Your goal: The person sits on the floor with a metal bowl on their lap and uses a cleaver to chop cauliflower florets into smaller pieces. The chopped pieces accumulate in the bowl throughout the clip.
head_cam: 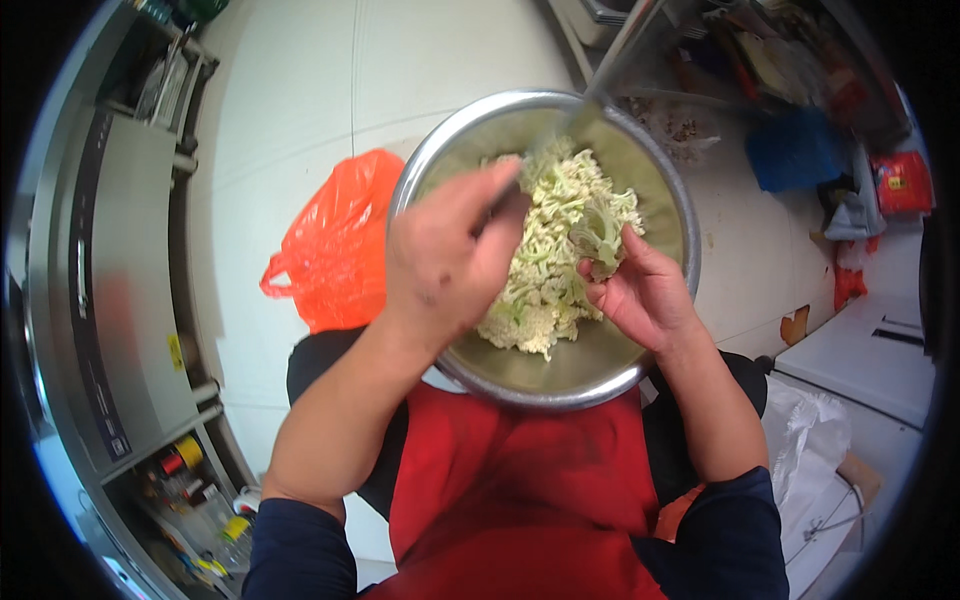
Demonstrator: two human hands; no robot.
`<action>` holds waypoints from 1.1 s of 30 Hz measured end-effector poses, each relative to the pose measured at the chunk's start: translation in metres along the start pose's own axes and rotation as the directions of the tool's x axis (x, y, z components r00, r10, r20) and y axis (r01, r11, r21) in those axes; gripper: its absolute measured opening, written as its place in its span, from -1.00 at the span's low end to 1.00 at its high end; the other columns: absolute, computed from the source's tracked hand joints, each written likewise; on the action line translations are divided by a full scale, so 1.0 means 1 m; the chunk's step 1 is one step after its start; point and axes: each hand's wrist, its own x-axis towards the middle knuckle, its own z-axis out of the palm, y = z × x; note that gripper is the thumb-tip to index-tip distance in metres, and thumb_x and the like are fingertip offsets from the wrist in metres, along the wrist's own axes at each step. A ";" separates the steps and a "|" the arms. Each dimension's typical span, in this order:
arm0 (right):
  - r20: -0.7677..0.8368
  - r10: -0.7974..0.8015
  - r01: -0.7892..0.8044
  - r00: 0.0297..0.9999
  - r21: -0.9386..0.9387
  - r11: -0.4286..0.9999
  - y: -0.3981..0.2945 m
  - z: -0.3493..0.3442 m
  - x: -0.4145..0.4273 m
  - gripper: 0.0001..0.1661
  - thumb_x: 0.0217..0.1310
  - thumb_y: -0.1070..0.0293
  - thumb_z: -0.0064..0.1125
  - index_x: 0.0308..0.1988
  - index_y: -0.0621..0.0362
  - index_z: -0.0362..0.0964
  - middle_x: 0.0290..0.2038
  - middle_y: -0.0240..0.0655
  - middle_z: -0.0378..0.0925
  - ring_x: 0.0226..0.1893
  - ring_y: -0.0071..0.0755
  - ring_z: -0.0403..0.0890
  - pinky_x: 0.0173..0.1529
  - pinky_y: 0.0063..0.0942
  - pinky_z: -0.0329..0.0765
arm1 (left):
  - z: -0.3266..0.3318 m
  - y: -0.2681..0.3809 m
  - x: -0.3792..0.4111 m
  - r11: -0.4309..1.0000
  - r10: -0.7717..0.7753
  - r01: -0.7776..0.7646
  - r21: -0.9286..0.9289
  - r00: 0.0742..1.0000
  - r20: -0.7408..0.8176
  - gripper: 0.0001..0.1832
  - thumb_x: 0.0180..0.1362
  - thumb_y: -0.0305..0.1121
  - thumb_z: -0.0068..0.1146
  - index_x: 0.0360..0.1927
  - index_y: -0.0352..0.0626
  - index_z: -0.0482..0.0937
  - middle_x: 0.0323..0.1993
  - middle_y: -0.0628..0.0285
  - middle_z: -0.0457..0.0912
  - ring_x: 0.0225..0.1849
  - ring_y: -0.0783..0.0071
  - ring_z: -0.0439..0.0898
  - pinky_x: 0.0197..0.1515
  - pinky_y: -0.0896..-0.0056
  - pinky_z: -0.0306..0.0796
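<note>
A large round metal bowl (679, 187) rests in front of me, close to my lap. Many cut cauliflower florets (555, 277) lie in it. My left hand (461, 247) is closed around the dark handle of a knife (566, 127), whose blurred blade points up and right over the bowl. Between the thumb and fingers of my right hand (637, 289) is a cauliflower piece (600, 236), its stem side showing, above the right part of the heap.
An orange plastic bag (341, 247) stands on the tiled floor left of the bowl. A steel cabinet (142, 285) runs along the far left. At the upper right are a shelf and a blue bag (791, 154); a white appliance (855, 360) stands at the right.
</note>
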 end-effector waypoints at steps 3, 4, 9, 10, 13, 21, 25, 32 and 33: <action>-0.052 -0.037 0.034 0.998 -0.059 0.998 -0.008 0.003 -0.007 -0.55 0.60 0.06 0.21 0.28 0.01 0.44 0.08 -0.38 0.65 0.02 -0.32 0.68 0.01 -0.38 0.64 | 0.016 -0.013 -0.010 0.910 0.408 -0.412 0.036 0.909 0.091 -0.50 0.03 -0.64 0.30 0.12 -0.17 0.76 -0.03 0.01 0.83 -0.13 0.05 0.83 -0.08 0.21 0.69; 0.040 -0.027 0.027 0.999 -0.019 0.999 -0.011 -0.002 -0.008 -0.59 0.58 0.06 0.21 0.23 0.00 0.47 0.04 -0.43 0.64 0.04 -0.40 0.66 0.08 -0.42 0.61 | 0.019 -0.011 -0.013 0.885 0.455 -0.463 0.055 0.883 0.114 -0.48 0.00 -0.64 0.31 0.12 -0.19 0.76 -0.02 0.02 0.83 -0.17 0.08 0.82 -0.12 0.23 0.68; -0.065 -0.164 0.134 0.984 -0.329 0.935 -0.010 -0.008 -0.032 -0.32 0.64 0.15 0.12 0.56 0.07 0.20 0.24 -0.32 0.60 0.20 -0.45 0.64 0.30 -0.46 0.59 | 0.031 -0.003 -0.019 0.775 0.587 -0.618 0.132 0.782 0.209 -0.51 -0.02 -0.52 0.40 0.09 -0.17 0.79 -0.01 0.10 0.85 -0.46 0.33 0.66 -0.38 0.36 0.58; -0.092 -0.178 0.136 0.980 -0.350 0.927 -0.011 -0.009 -0.034 -0.28 0.66 0.16 0.10 0.61 0.07 0.15 0.27 -0.30 0.59 0.22 -0.46 0.63 0.32 -0.46 0.58 | 0.033 -0.002 -0.019 0.765 0.601 -0.631 0.129 0.771 0.208 -0.52 -0.01 -0.50 0.40 0.08 -0.17 0.80 -0.02 0.10 0.85 -0.48 0.35 0.64 -0.39 0.37 0.56; -0.122 -0.186 0.157 0.975 -0.219 0.963 -0.004 -0.022 -0.028 -0.22 0.71 0.21 0.02 0.70 0.06 -0.01 0.34 -0.24 0.56 0.28 -0.46 0.61 0.35 -0.47 0.58 | 0.040 -0.004 -0.023 0.734 0.639 -0.668 0.122 0.741 0.206 -0.57 0.02 -0.45 0.41 0.04 -0.17 0.82 -0.03 0.11 0.86 -0.54 0.42 0.59 -0.44 0.41 0.53; 0.032 -0.183 0.185 0.983 -0.228 0.956 -0.009 -0.028 -0.029 -0.22 0.70 0.21 0.06 0.68 0.08 0.00 0.39 -0.22 0.53 0.32 -0.42 0.60 0.37 -0.45 0.57 | 0.049 -0.002 -0.026 0.725 0.647 -0.677 0.125 0.733 0.211 -0.59 0.06 -0.44 0.38 0.03 -0.20 0.83 -0.03 0.09 0.86 -0.52 0.43 0.62 -0.43 0.43 0.53; 0.098 -0.195 0.214 0.976 -0.240 0.947 -0.007 -0.032 -0.025 -0.22 0.69 0.21 0.07 0.68 0.08 0.01 0.41 -0.21 0.51 0.34 -0.40 0.59 0.39 -0.44 0.56 | 0.050 -0.001 -0.025 0.739 0.633 -0.665 0.111 0.741 0.222 -0.58 0.04 -0.46 0.36 0.04 -0.20 0.82 -0.02 0.08 0.85 -0.51 0.40 0.64 -0.42 0.42 0.54; 0.109 -0.229 0.252 0.967 -0.313 0.916 -0.009 -0.026 -0.027 -0.21 0.67 0.20 0.14 0.66 0.10 0.04 0.46 -0.20 0.49 0.38 -0.36 0.57 0.42 -0.41 0.54 | 0.047 -0.008 -0.028 0.753 0.615 -0.652 0.087 0.744 0.262 -0.53 0.00 -0.51 0.37 0.06 -0.19 0.81 0.01 0.06 0.86 -0.49 0.38 0.65 -0.41 0.40 0.54; 0.084 -0.235 0.250 0.968 -0.343 0.906 -0.011 -0.023 -0.029 -0.21 0.67 0.20 0.14 0.66 0.09 0.04 0.46 -0.20 0.48 0.38 -0.36 0.57 0.42 -0.41 0.54 | 0.048 -0.011 -0.029 0.756 0.610 -0.648 0.090 0.748 0.263 -0.53 -0.01 -0.52 0.37 0.07 -0.18 0.81 0.01 0.06 0.86 -0.49 0.39 0.65 -0.41 0.40 0.54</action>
